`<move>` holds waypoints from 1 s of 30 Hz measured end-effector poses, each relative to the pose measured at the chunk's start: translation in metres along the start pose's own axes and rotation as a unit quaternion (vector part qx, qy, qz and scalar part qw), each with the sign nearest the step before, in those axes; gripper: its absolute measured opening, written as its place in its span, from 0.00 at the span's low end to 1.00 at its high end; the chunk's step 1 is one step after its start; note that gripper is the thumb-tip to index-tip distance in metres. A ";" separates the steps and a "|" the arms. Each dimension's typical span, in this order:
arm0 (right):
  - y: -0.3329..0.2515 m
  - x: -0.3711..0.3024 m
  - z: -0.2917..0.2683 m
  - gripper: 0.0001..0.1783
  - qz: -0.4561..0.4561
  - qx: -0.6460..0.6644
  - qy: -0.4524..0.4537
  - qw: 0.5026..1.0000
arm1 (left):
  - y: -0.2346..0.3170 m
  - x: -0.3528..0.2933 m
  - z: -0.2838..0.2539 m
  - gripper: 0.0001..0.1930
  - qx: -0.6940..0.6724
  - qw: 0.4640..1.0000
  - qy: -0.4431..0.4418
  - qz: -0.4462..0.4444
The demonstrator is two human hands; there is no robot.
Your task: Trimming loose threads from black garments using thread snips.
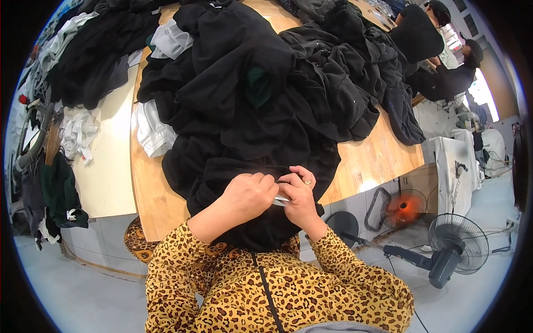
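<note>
A black cloth garment (222, 180) lies gathered at the near edge of the table and hangs down over my lap. My left hand (250, 194) is closed in a pinch on its upper fold. Close beside it, my right hand (300, 195), with a ring on one finger, is curled around a narrow silvery tool (281, 201), which shows just below the fingers. Its full shape is hidden by the hand. The fingertips of both hands nearly meet at the cloth.
Behind the garment, a large heap of black clothes (233, 72) covers the wooden table (383, 150). White cloth pieces (152, 130) stick out at its left. A standing fan (458, 244) and an orange-lit fan (404, 206) are at the right. Two people (452, 80) sit at the far right.
</note>
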State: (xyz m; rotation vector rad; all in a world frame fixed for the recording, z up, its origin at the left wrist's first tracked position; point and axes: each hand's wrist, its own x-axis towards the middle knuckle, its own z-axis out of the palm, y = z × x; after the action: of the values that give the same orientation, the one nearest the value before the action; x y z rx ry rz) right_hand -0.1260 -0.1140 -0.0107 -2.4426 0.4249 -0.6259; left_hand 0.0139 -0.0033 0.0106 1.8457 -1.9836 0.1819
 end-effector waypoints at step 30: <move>0.013 -0.001 0.007 0.04 0.085 0.185 -0.017 0.979 | 0.003 -0.010 0.022 0.08 -0.401 0.873 0.130 -0.244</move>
State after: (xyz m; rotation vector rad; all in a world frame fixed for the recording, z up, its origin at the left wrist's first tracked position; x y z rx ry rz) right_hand -0.1253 -0.1210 -0.0238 -2.0369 0.4525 -0.5345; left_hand 0.0068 -0.0016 -0.0126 1.5591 -1.0837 -0.4572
